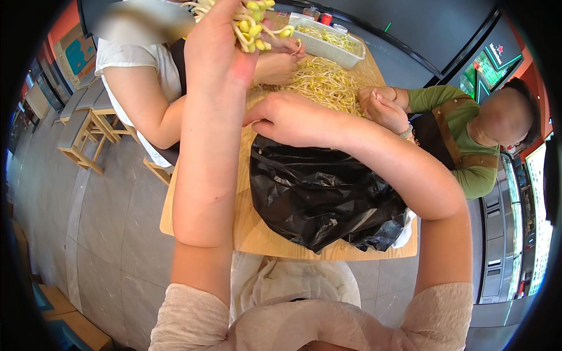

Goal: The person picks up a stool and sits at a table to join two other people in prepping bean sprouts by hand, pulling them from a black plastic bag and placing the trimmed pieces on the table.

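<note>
My left hand (pixel 219 52) is raised at the top of the head view, gripping a bunch of soybean sprouts (pixel 252 26) with yellow heads. Lower and to its right, my right hand (pixel 281 118) is bent over the table beside the near edge of a loose sprout pile (pixel 329 83); its fingertips point left, and whether they pinch anything is unclear. Just below that hand lies a crumpled black plastic bag (pixel 325 193). Beyond the pile stands a white plastic basket (pixel 351 59) containing more sprouts.
The wooden table (pixel 250 232) has a person on each side. The left person's hands (pixel 281 61) and the right person's hands (pixel 384 103) are close to the pile. Small containers and a red can (pixel 326 19) stand at the far end. Stools (pixel 74 131) stand on the left.
</note>
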`<state>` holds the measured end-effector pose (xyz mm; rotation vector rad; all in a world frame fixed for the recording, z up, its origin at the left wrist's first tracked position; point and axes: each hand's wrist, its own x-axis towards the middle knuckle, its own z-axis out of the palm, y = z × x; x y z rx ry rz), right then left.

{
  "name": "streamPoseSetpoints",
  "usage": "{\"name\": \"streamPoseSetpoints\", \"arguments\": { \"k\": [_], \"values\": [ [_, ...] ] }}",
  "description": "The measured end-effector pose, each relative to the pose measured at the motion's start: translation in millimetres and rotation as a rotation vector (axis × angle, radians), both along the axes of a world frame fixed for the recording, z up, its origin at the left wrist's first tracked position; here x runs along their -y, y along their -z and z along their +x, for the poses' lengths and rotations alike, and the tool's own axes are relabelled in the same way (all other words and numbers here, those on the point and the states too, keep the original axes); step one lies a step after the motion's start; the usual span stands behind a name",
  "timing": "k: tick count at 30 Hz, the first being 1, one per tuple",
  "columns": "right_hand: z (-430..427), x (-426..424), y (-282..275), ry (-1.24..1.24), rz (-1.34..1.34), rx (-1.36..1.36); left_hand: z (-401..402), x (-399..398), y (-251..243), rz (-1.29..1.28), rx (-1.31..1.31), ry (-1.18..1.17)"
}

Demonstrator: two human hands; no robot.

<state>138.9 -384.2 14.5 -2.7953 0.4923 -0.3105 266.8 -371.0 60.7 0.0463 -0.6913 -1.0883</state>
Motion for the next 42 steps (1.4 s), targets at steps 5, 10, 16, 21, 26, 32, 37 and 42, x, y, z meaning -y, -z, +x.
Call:
{"name": "streamPoseSetpoints", "arguments": {
  "k": [5,10,16,21,26,32,37,42],
  "values": [
    [-15,-37,15,0.027,-0.217,-0.131,12,-4,3,0.007,0.004,-0.035],
    [-56,-110,31,0.024,-0.204,-0.094,11,3,6,-0.051,0.076,0.028],
    [-103,-139,41,0.260,-0.402,-0.350,-12,1,15,0.145,0.298,-0.050],
    [-146,-129,60,0.456,-0.290,-0.323,-23,6,53,0.445,0.766,0.277],
    [-163,-129,60,0.399,-0.274,-0.263,-31,24,74,0.578,1.116,0.317],
    [-166,-141,65,0.602,-0.270,-0.298,-25,38,98,0.735,1.518,0.383],
    [-187,-116,69,0.495,-0.206,-0.176,-19,31,102,0.752,1.640,0.413],
    [-206,-92,65,0.346,-0.167,-0.114,-8,-5,108,0.677,1.595,0.370]
  ]
}}
